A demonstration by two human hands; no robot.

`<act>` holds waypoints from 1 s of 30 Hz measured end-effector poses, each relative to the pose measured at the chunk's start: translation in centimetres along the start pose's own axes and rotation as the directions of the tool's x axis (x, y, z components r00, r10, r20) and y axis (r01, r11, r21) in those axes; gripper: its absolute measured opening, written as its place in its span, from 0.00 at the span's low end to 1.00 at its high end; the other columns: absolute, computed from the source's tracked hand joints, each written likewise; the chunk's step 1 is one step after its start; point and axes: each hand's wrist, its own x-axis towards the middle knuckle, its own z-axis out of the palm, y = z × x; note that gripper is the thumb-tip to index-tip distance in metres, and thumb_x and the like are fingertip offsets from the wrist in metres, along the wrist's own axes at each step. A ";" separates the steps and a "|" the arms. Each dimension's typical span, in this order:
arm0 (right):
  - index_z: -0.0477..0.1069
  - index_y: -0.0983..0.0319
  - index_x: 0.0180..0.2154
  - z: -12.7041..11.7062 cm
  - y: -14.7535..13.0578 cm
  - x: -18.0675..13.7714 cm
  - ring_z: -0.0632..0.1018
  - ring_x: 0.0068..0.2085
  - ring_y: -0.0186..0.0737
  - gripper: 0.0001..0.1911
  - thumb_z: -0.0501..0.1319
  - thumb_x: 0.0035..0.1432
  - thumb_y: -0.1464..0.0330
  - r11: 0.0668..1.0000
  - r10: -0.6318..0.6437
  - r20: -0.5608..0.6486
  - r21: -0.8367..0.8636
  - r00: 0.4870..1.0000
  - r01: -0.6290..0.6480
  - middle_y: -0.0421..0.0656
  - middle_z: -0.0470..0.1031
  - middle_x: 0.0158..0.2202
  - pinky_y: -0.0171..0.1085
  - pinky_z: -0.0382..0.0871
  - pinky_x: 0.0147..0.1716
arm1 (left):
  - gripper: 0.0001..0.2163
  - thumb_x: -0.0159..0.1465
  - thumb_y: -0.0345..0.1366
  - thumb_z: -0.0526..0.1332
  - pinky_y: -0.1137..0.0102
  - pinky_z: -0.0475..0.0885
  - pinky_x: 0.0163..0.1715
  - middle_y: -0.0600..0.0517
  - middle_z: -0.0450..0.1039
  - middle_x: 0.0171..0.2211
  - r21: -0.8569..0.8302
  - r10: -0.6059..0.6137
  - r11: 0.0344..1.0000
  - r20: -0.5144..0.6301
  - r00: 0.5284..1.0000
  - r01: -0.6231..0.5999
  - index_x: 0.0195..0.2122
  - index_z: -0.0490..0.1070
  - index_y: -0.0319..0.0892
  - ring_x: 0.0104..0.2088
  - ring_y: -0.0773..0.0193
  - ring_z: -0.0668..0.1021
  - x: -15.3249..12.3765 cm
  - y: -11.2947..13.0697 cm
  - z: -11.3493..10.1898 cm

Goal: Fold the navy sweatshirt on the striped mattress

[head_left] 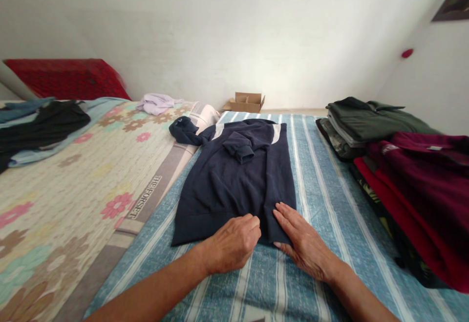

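A dark navy sweatshirt (223, 185) with white shoulder patches lies on the blue striped sheet (315, 165). Its right side is folded inward, and one sleeve (240, 147) lies across the upper body. The other sleeve (186, 130) sticks out at the far left, bunched at its end. My left hand (236, 241) is closed at the near hem, fingers curled and pinching the cloth. Flat on the folded right edge rests my right hand (302, 244), its fingers stretched out and its thumb by the hem.
On the right stand stacks of folded clothes, a dark green garment (377, 117) and a maroon one (432, 165) on top. A floral mat (84, 190) covers the left side, bearing dark clothes (47, 126) and a lilac cloth (157, 103). A cardboard box (246, 102) sits by the wall.
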 end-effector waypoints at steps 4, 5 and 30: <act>0.56 0.70 0.61 0.2 -0.1 0.0 0.55 0.64 0.50 0.30 0.56 0.61 0.63 1.000 -0.007 -0.015 -0.022 1.000 0.006 0.57 0.56 0.62 0.51 0.58 0.58 | 0.03 0.59 0.27 0.53 0.67 0.67 0.33 0.48 0.65 0.35 -0.009 -0.004 1.000 -0.011 1.000 0.004 0.32 0.63 0.40 0.35 0.61 0.67 -0.3 0.0 0.0; 0.56 0.70 0.61 0.3 -0.1 0.0 0.55 0.64 0.50 0.29 0.56 0.62 0.63 1.000 -0.005 -0.018 -0.021 1.000 0.005 0.57 0.56 0.62 0.51 0.58 0.58 | 0.03 0.59 0.27 0.52 0.67 0.67 0.33 0.48 0.65 0.35 -0.011 -0.006 1.000 -0.012 1.000 0.006 0.31 0.62 0.40 0.35 0.61 0.67 -0.4 0.0 0.1; 0.54 0.71 0.61 1.0 -0.4 -0.1 0.54 0.64 0.53 0.35 0.59 0.58 0.62 0.994 -0.039 -0.065 -0.109 0.997 0.032 0.59 0.57 0.61 0.54 0.61 0.56 | 0.05 0.59 0.25 0.52 0.68 0.63 0.27 0.51 0.64 0.30 -0.039 0.034 0.999 -0.103 0.994 -0.038 0.28 0.61 0.41 0.28 0.64 0.65 0.0 0.3 0.9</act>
